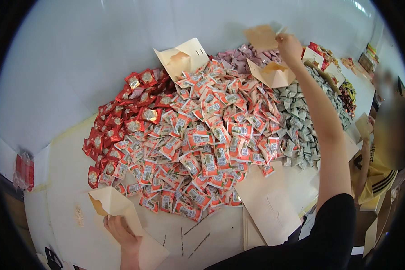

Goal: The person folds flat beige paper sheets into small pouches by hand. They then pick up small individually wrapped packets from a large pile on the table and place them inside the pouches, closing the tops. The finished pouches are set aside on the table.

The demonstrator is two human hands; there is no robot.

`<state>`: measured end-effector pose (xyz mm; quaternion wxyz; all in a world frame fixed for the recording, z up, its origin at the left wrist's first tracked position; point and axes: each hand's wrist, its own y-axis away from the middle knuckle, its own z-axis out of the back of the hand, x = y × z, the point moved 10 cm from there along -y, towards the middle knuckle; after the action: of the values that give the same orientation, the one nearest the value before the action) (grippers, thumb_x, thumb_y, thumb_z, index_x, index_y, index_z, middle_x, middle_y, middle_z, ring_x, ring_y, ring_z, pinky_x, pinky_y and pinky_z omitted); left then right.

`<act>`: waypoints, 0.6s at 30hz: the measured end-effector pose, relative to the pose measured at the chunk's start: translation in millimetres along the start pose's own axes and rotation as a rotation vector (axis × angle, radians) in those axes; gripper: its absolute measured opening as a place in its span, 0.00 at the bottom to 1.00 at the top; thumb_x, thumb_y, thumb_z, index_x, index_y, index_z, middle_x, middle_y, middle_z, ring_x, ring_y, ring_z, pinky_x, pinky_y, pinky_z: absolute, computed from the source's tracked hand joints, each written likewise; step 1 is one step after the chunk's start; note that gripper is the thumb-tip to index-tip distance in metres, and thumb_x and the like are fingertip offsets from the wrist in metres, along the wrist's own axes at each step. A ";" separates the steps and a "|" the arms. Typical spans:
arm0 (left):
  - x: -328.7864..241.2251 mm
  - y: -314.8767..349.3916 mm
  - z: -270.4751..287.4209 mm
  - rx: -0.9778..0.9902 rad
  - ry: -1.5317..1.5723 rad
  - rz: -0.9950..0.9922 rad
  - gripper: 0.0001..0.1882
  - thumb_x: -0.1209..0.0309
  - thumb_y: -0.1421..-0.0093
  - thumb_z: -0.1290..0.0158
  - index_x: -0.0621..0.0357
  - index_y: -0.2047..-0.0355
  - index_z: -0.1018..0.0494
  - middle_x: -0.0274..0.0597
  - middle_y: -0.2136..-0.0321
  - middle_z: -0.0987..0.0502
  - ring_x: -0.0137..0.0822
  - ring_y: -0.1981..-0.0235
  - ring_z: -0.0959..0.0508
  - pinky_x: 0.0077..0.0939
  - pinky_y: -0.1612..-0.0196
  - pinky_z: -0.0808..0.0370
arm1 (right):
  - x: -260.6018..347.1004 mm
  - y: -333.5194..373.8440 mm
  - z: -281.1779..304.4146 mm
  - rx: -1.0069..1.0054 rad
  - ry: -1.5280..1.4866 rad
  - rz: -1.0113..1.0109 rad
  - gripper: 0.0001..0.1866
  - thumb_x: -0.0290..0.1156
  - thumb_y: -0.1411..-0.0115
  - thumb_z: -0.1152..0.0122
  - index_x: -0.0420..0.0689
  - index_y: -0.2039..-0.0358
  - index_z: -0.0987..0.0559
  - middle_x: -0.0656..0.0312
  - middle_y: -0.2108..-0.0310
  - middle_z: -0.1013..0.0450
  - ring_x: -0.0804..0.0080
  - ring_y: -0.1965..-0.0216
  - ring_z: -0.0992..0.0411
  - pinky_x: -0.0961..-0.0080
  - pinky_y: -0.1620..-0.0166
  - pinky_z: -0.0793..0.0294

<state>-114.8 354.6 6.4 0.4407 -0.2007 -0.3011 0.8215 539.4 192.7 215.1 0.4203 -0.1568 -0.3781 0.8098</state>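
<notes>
At the lower left, my left hand (pixel 120 230) grips a cream folded cardboard box (pixel 114 201) by its side, with the thumb and fingers around the card. My right arm reaches far across the table, and my right hand (pixel 290 48) is closed on a tan cardboard piece (pixel 260 38) above the back of the piles. Between my hands spreads a large heap of orange-and-white wrapped packets (pixel 209 162). Under my right hand, an open cream carton (pixel 273 75) rests among the packets.
Red packets (pixel 121 117) lie left of the heap, grey-green ones (pixel 301 112) right, purple ones (pixel 238 57) behind. Another cream carton (pixel 182 58) stands at the back. Flat cardboard sheets (pixel 270 198) lie near my body. At the right, a person in yellow (pixel 379 166) holds a card.
</notes>
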 end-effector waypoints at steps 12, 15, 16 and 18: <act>-77.1 -81.8 47.3 0.213 0.355 -0.032 0.29 0.69 0.52 0.40 0.63 0.50 0.36 0.43 0.58 0.27 0.41 0.60 0.27 0.50 0.46 0.43 | 192.6 274.5 253.6 -0.213 -1.021 1.162 0.07 0.24 0.54 0.37 0.38 0.72 0.21 0.55 0.62 0.24 0.60 0.59 0.25 0.68 0.58 0.20; -134.8 -98.1 41.1 0.438 0.500 -0.142 0.40 0.64 0.58 0.33 0.59 0.46 0.37 0.41 0.58 0.28 0.39 0.59 0.28 0.47 0.46 0.44 | 200.5 293.5 275.1 -0.185 -1.146 1.155 0.04 0.22 0.47 0.42 0.37 0.73 0.20 0.53 0.62 0.23 0.61 0.60 0.24 0.63 0.53 0.22; -147.2 -99.4 39.4 0.509 0.562 -0.148 0.43 0.62 0.60 0.31 0.57 0.44 0.38 0.40 0.58 0.28 0.39 0.58 0.28 0.46 0.47 0.44 | 199.7 295.7 280.8 -0.185 -1.186 1.143 0.03 0.22 0.47 0.42 0.38 0.74 0.20 0.53 0.63 0.23 0.61 0.61 0.24 0.62 0.53 0.22; -153.6 -93.4 22.6 0.640 0.569 -0.173 0.47 0.58 0.64 0.29 0.54 0.43 0.38 0.39 0.59 0.30 0.39 0.57 0.29 0.45 0.48 0.45 | 196.4 297.6 290.2 -0.198 -1.222 1.126 0.04 0.22 0.47 0.42 0.37 0.73 0.20 0.53 0.62 0.23 0.61 0.60 0.24 0.60 0.53 0.22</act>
<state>9.6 257.8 95.6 0.6133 -0.2466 0.0864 0.7454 88.8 102.8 199.2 -0.3417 0.1082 -0.4741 0.8042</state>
